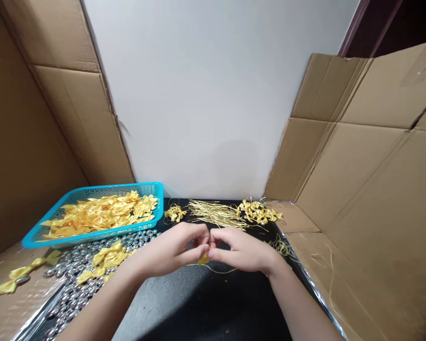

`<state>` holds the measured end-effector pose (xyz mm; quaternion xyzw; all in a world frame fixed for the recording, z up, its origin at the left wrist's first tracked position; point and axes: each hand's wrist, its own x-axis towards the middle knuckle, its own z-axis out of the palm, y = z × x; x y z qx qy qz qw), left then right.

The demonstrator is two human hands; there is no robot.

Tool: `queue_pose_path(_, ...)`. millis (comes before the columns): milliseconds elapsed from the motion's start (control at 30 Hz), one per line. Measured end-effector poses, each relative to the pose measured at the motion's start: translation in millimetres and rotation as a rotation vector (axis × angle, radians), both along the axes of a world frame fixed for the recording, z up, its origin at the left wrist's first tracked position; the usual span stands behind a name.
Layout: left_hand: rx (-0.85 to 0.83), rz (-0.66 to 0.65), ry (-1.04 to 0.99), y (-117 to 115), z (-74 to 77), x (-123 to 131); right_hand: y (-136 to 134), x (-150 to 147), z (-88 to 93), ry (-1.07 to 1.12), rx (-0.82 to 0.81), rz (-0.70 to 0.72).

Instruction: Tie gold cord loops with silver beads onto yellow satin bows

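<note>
My left hand (173, 248) and my right hand (243, 248) meet over the black table top (206, 303), fingers pinched together. Between the fingertips sits a small yellow ribbon bow (203, 259), and a thin gold thread (222, 271) trails from it across the table under my right hand. Both hands are closed on the bow. Just beyond them lies a bundle of gold thread pieces (216, 213). A pile of bows with silver beads (257, 211) lies at the back right, and one more such bow (175, 213) at the back middle.
A turquoise plastic basket (156, 189) holds many yellow bows at the left. Silver beads (78, 279) are spread in front of it with a few loose bows (106, 258) on top. Cardboard sheets stand left (39, 118) and right (369, 166); a white wall is behind.
</note>
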<state>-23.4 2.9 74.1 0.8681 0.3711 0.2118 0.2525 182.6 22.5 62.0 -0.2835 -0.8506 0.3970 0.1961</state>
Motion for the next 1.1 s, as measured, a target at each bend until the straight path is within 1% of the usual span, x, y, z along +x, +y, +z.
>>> queue_pose_path(100, -0.13, -0.084, -0.108, 2, -0.9, -2, 4, 4, -1.0, 0.115, -0.223, 0.123)
queue_pose_path(167, -0.196, -0.108, -0.127, 3, -2.8, -3, 7, 5, -1.2, 0.163, -0.336, 0.16)
queue_pose_path(267, -0.308, -0.13, -0.149, 5, -5.5, -3, 8, 5, -0.8, 0.218, -0.437, 0.195)
queue_pose_path(367, -0.405, -0.157, -0.254, 5, -7.2, -3, 8, 5, 0.1, 0.281, -0.477, 0.208)
queue_pose_path(467, -0.494, -0.167, -0.386, 6, -9.3, -1, 9, 5, 0.3, 0.331, -0.468, 0.2)
queue_pose_path(533, -0.499, -0.146, -0.426, 8, -10.9, -1, 9, 5, 0.3, 0.342, -0.446, 0.182)
queue_pose_path(633, -0.477, -0.129, -0.433, 9, -12.6, -2, 9, 4, 0.9, 0.336, -0.425, 0.169)
queue_pose_path(833, -0.455, -0.134, -0.431, 10, -13.6, -2, 8, 5, 2.1, 0.321, -0.391, 0.158)
queue_pose_path(933, -0.394, -0.099, -0.407, 9, -12.7, -1, 8, 8, 1.8, 0.3, -0.346, 0.121)
queue_pose_path(1100, -0.231, -0.055, -0.265, 7, -6.1, -2, 6, 13, 4.4, 0.242, -0.228, 0.075)
